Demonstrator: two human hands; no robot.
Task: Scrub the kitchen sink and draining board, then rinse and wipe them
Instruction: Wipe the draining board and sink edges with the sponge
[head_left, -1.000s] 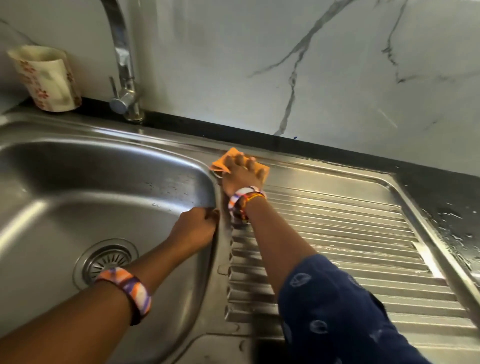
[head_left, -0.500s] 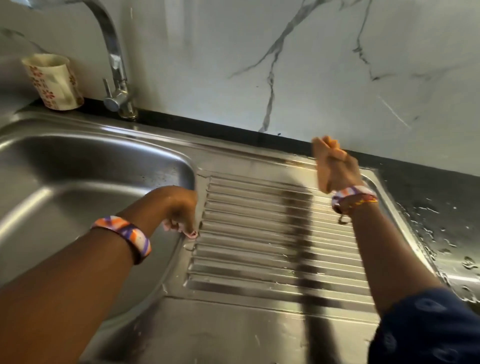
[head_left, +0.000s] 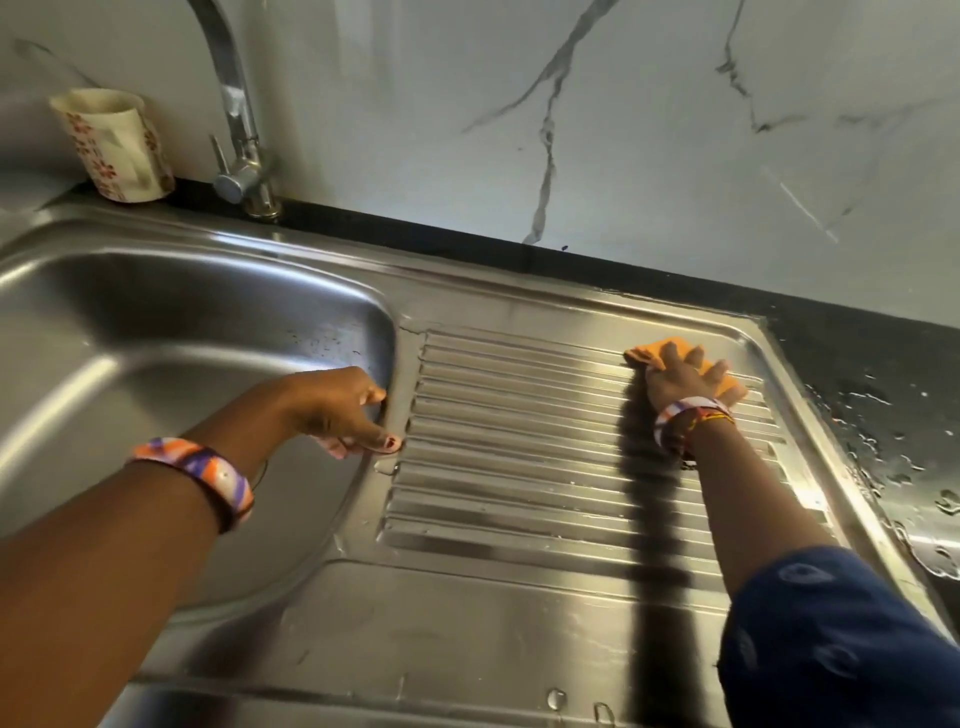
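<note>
Right hand (head_left: 685, 382), fingers spread flat, presses orange cloth (head_left: 670, 349) at far-right corner of ribbed steel draining board (head_left: 519, 467); grooves run leftward to basin. Left hand (head_left: 337, 410) grips basin rim.

Stainless steel sink unit (head_left: 467, 623), one piece: bowl (head_left: 156, 338) at left, ribbed draining board (head_left: 519, 441) at right, set in a black countertop (head_left: 857, 358). On the draining board's far right corner: orange cloth (head_left: 670, 349), lying flat. Behind the bowl: chrome tap (head_left: 244, 161) and, to its left, a floral mug (head_left: 111, 145), upright. Water droplets (head_left: 883, 431) on the countertop right of the board.
</note>
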